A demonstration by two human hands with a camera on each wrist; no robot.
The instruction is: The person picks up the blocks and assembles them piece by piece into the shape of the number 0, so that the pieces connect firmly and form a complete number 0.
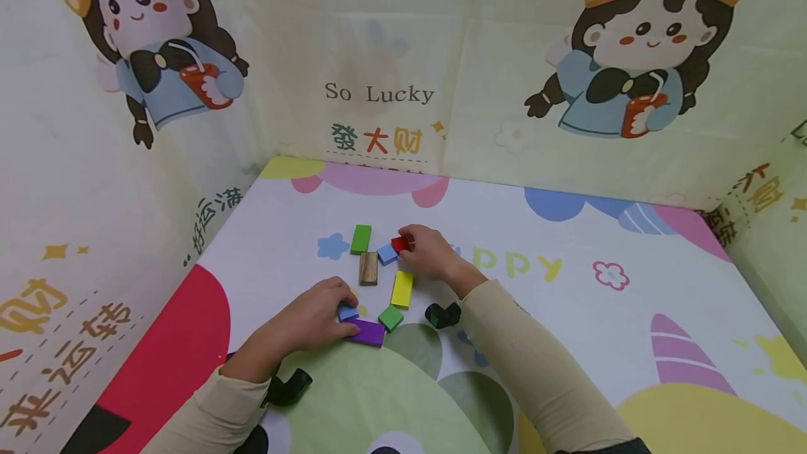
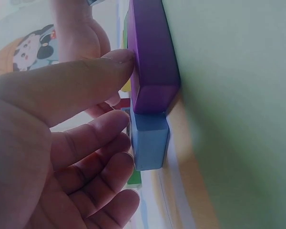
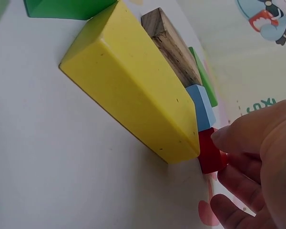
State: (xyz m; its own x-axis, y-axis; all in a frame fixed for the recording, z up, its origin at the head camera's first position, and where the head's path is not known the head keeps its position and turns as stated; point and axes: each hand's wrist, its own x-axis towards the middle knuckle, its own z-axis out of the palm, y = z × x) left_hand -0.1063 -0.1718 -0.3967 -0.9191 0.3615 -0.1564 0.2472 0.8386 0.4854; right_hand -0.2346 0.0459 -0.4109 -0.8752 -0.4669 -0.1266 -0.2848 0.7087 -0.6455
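Observation:
My left hand (image 1: 315, 314) is at the near end of a group of small toy blocks. Its thumb (image 2: 105, 67) touches a purple block (image 2: 155, 52), and the bent fingertips lie right beside a blue block (image 2: 151, 143) that adjoins it. At the far side my right hand (image 1: 429, 251) pinches a small red block (image 3: 209, 150) between thumb and fingers. That red block stands against a second blue block (image 3: 201, 107) and close to the end of a yellow block (image 3: 133, 90). A green block (image 1: 391, 318) sits between the purple and yellow ones.
Left of the second blue block are a wooden block (image 1: 368, 269) and another green block (image 1: 361, 239). The table (image 1: 567, 335) has a printed cartoon cover. A patterned sheet (image 1: 485, 90) hangs behind it. Black wrist devices (image 1: 443, 315) are worn on both arms.

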